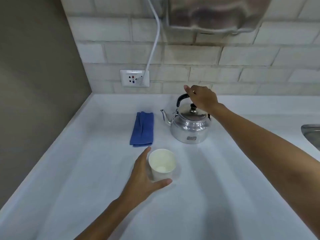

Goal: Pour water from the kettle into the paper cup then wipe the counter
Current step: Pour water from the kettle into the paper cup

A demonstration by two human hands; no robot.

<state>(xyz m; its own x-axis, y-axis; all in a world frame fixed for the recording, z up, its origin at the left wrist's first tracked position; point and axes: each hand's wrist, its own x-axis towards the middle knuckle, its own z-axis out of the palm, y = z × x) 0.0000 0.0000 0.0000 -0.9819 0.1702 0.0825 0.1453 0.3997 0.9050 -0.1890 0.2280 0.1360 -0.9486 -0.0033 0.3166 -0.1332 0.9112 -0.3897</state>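
A shiny metal kettle [189, 126] stands on the white counter [86, 170], spout pointing left, its black handle raised. My right hand [201, 98] lies over the top of that handle, fingers curled around it. In front of the kettle stands a white paper cup [161, 163], upright and empty-looking. My left hand [144, 177] cups around the cup's left side, thumb below it and fingers spread beside it; contact with the cup is unclear. A folded blue cloth [142, 129] lies flat to the left of the kettle.
A tiled wall runs behind the counter with a socket [134, 78] and a white cable plugged in. A grey side wall bounds the left. A steel sink rim [310, 134] shows at the right edge. A metal appliance hangs above.
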